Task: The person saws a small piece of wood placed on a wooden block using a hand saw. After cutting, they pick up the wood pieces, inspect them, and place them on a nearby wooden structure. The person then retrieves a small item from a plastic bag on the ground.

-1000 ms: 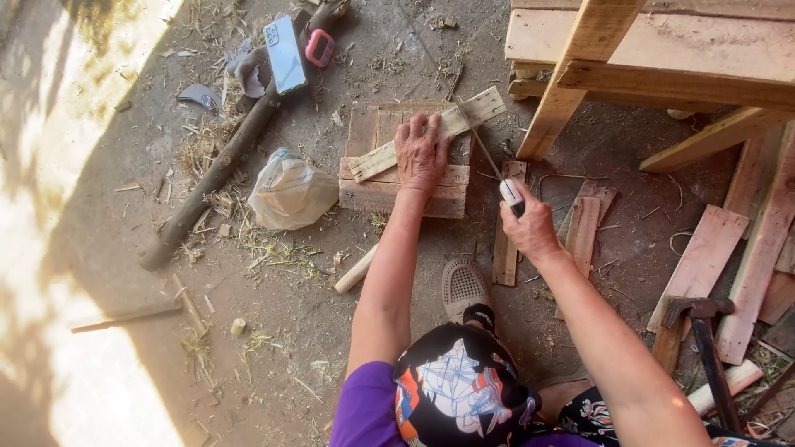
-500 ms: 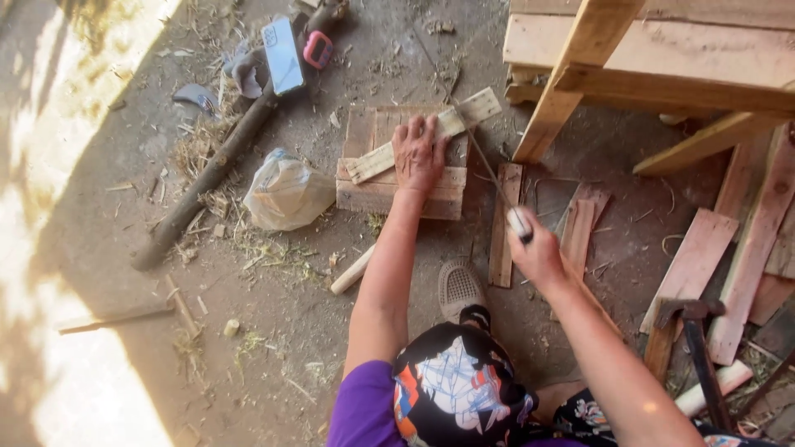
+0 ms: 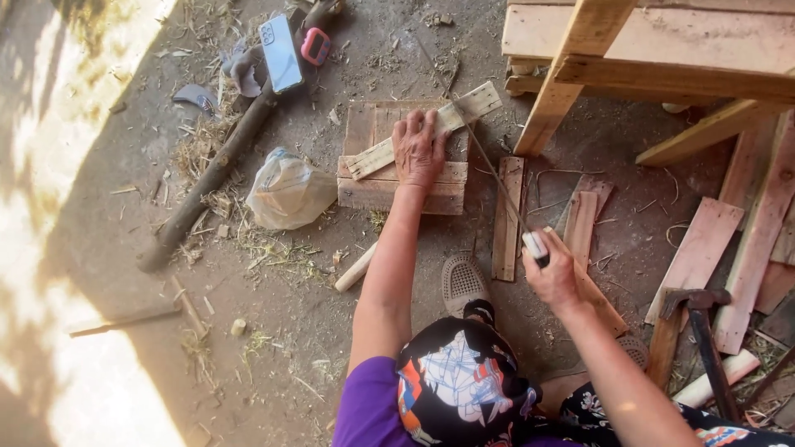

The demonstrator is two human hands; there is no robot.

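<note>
Gripping the saw [image 3: 497, 178] drawn farther back, right hand [image 3: 553, 277]; left hand [image 3: 418, 149] flat, still pressing slat [image 3: 422, 132].

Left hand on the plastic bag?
No, the left hand presses the wooden slat on the block; the plastic bag lies apart.

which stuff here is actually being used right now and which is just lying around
In use:
left hand pressing the pale wood strip
wooden block under the strip
right hand gripping the thin saw by its handle

Lying about:
phone
plastic bag
long branch
hammer
loose planks
wooden frame
</note>
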